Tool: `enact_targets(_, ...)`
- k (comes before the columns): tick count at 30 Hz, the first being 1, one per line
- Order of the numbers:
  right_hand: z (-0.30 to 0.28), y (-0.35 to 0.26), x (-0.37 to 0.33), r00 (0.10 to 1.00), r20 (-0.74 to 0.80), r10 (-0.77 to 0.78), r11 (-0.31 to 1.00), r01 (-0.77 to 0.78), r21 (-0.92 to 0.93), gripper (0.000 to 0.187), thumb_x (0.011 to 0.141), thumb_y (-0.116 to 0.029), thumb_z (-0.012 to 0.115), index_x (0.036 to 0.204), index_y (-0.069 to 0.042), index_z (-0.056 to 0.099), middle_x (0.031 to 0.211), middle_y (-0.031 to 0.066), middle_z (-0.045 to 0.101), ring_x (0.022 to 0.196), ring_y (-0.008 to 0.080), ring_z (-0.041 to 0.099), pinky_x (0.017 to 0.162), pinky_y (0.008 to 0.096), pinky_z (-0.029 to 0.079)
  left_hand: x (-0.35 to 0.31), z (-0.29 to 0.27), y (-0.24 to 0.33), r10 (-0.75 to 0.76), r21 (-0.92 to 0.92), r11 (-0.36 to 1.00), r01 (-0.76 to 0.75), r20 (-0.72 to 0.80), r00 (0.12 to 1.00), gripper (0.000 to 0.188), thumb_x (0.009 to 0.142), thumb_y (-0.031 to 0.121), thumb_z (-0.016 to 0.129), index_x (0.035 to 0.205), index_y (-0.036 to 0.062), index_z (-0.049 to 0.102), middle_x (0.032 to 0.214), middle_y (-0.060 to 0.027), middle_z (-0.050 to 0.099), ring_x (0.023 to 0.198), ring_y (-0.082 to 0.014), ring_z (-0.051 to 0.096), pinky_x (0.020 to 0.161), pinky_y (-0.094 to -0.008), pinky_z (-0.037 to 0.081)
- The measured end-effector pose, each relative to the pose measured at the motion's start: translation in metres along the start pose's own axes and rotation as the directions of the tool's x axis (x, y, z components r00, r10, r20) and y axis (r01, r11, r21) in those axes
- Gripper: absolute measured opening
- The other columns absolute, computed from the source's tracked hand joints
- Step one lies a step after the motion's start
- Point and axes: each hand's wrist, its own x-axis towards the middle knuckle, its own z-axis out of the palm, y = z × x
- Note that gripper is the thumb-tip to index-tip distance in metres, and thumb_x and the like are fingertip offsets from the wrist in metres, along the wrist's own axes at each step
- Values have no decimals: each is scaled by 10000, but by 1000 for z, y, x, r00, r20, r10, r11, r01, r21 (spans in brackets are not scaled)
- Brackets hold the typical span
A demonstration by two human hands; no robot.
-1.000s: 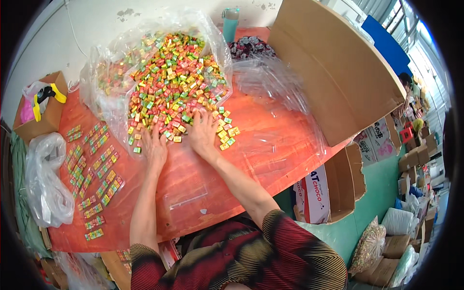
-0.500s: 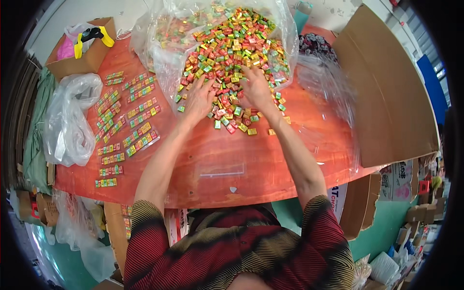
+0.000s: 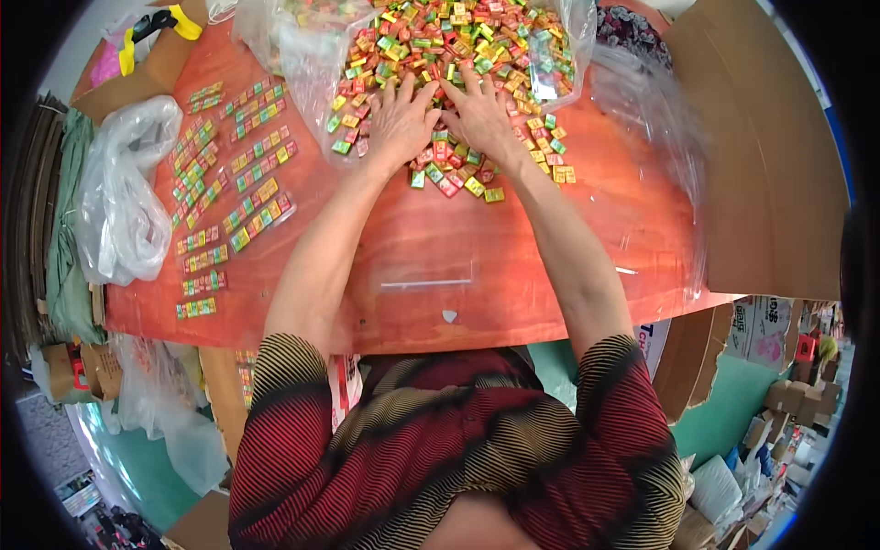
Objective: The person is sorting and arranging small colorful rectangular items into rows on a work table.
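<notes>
A heap of small colourful wrapped blocks, red, yellow and green, spills from the mouth of a clear plastic bag at the far middle of the table. My left hand lies palm down on its near left part, fingers spread over the blocks. Close beside it, my right hand rests the same way, with its fingers stretched out. The thumbs come near each other. Neither hand visibly grips a block; what lies under the palms is hidden. A few loose blocks lie at the heap's near edge.
Short rows of similar blocks lie on the red table at left. Near the middle is a thin clear plastic piece. A crumpled plastic bag and an open carton stand left; a large cardboard box stands right.
The view has shifted, so the table sits higher in the picture. My hands have come closer together on the heap, and several blocks have spread at its near right edge.
</notes>
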Motion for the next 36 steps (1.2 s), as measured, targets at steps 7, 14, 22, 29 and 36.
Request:
enact_targets(7,-14,-21,-48,997,82,11,999,-8,-44,480,812,-345,520,1263,-222,412,1320,149,344,1183,444,314,909,619,270,-47,-5,21,33,-14,999,-32,24,999,477,830,317,513,1274,177,411,1302,-185,361,1222,-417,268,947,-558,235)
enact_targets(14,-49,-55,-91,999,25,26,998,-28,63,422,808,-226,563,1212,-148,468,1279,140,409,1211,370,326,948,561,270,-120,-40,45,40,-171,983,-59,-115,993,448,834,249,504,1243,80,432,1317,-200,329,1232,-401,264,965,-549,223)
enact_targets(22,-58,-96,-153,986,124,-110,993,104,60,389,785,-223,576,1153,-110,521,1269,127,422,1218,352,324,964,593,207,-182,-56,77,-27,-170,984,57,177,984,506,812,257,541,1250,38,408,1362,-196,266,1267,-376,236,993,-547,194)
enact_targets(29,-83,-92,-188,1000,-12,6,986,-4,164,323,777,-122,577,1095,-72,554,1172,130,494,1124,323,419,931,447,306,-210,-66,80,24,-195,980,-38,-74,997,464,802,237,550,1196,12,449,1268,-220,358,1185,-385,336,938,-544,274)
enact_targets(36,-89,-124,-225,994,61,88,977,-98,188,286,741,-76,600,1023,-39,572,1013,131,524,874,297,491,746,385,404,-247,-66,94,88,-89,993,-84,46,995,424,784,201,564,1137,-17,478,1209,-221,414,1138,-384,389,948,-474,295)
